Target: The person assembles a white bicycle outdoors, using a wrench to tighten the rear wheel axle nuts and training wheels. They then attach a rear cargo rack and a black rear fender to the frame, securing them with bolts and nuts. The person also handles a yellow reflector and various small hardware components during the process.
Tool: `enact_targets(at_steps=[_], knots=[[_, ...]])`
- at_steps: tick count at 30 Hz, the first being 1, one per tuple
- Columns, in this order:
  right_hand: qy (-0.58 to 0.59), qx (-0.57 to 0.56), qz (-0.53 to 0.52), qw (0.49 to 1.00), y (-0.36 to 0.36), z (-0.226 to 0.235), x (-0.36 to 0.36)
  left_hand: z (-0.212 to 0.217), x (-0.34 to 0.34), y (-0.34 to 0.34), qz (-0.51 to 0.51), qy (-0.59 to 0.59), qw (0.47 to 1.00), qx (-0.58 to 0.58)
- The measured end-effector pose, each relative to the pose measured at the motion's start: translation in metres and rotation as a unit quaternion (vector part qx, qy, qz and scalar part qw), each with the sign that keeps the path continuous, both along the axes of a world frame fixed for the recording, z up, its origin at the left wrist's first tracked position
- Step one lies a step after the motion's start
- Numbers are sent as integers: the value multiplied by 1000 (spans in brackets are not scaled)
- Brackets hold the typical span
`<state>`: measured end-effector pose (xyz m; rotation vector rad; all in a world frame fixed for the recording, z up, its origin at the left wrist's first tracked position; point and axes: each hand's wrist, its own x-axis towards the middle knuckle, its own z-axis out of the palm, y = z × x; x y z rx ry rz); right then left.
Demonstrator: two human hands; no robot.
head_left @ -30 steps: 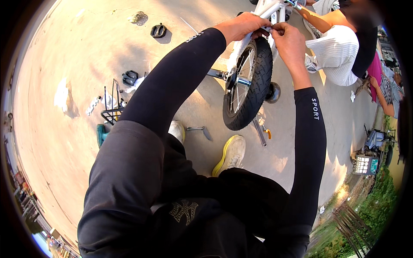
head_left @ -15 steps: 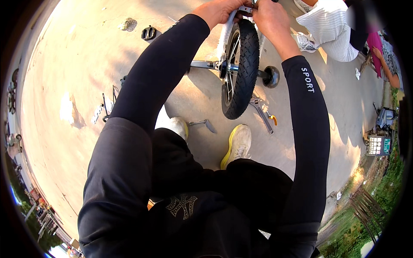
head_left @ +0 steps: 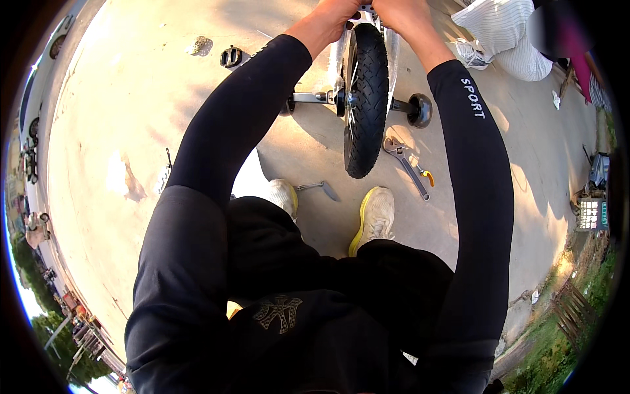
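Observation:
My left hand (head_left: 333,16) and my right hand (head_left: 405,13) are close together at the top edge, above a small bicycle's rear wheel. Both look closed, with their fingertips partly cut off or hidden. Between them shows a bit of a pale metal piece with holes (head_left: 367,8). The black knobby tyre (head_left: 369,105) stands nearly edge-on below my hands, between white frame tubes (head_left: 337,62). A black training wheel (head_left: 420,110) sits on the right of the axle. The other, on a metal arm (head_left: 314,98), is mostly hidden by my left sleeve.
On the concrete lie an adjustable wrench (head_left: 408,168), a yellow-handled quick-release lever (head_left: 426,176), a small metal tool (head_left: 320,188) between my shoes, and a black pedal (head_left: 230,56). A person in white trousers (head_left: 502,36) is at the upper right. A parked vehicle (head_left: 594,197) stands far right.
My hands and the wheel sit slightly higher in the picture, and the tyre appears more edge-on. The view has shifted, so the tools and my shoes appear further right. My hands stay together above the wheel.

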<state>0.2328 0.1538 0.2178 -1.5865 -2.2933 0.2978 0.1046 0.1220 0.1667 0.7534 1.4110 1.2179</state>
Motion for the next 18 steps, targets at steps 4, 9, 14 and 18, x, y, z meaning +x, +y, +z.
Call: enact_targets(at_steps=[4,9,14,18], knots=[[-29,85,3,996,-20,0,-12,-4,-10,-3,-12,-10,1000,-2],[-23,125,36,991,-8,-6,-3,-14,-12,0,-36,-63,996,43],[33,82,103,991,5,-16,11,-14,-7,-8,-22,-69,995,62],[66,43,99,992,-7,-8,11,-7,-10,-14,-35,-58,996,65]])
